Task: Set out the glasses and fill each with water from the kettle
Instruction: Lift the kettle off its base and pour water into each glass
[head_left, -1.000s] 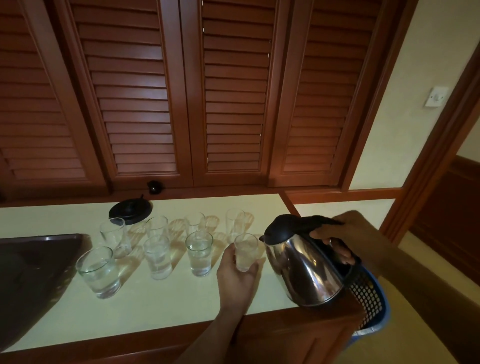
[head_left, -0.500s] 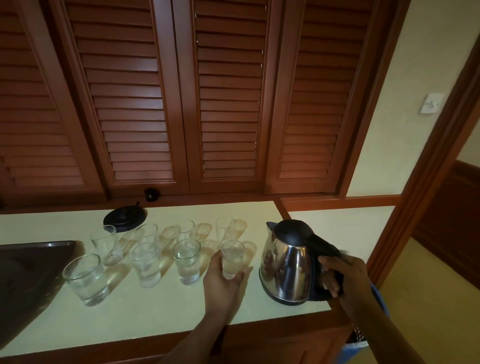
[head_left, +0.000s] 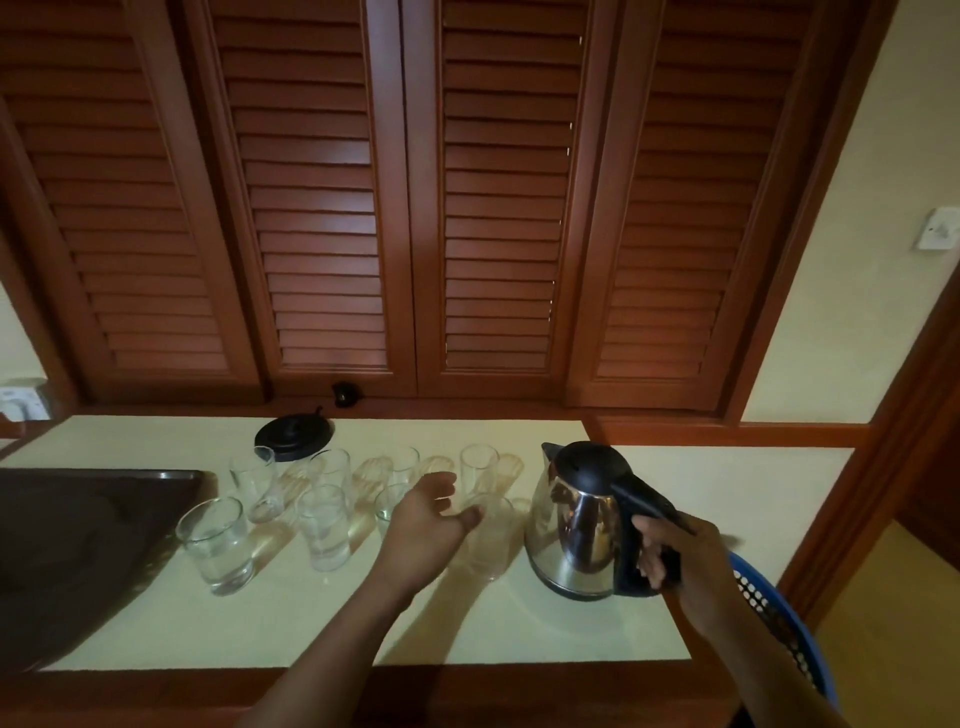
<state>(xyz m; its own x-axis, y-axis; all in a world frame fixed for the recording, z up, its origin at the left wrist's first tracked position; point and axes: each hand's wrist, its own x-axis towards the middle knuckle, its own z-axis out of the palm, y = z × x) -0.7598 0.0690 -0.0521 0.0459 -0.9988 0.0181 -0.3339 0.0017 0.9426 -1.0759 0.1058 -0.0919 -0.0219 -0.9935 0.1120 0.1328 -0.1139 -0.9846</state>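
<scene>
A steel kettle (head_left: 576, 525) with a black lid and handle stands upright on the pale counter (head_left: 270, 623). My right hand (head_left: 670, 558) is shut on its handle. Several clear glasses stand in two rows left of it. The nearest right glass (head_left: 491, 540) holds water and stands free beside my left hand (head_left: 428, 514), which hovers open just left of it, fingers apart, partly hiding another glass (head_left: 387, 506). A wide glass (head_left: 215, 543) stands at the front left. A tall glass (head_left: 478, 465) stands at the back right.
The black kettle base (head_left: 293, 435) sits at the back of the counter behind the glasses. A dark sink (head_left: 78, 540) lies at the left. A blue perforated basket (head_left: 779, 618) hangs off the counter's right end. Louvred wooden shutters rise behind the counter.
The kettle came down from its tilt and now stands on the counter. My left hand let go of the rightmost front glass and opened.
</scene>
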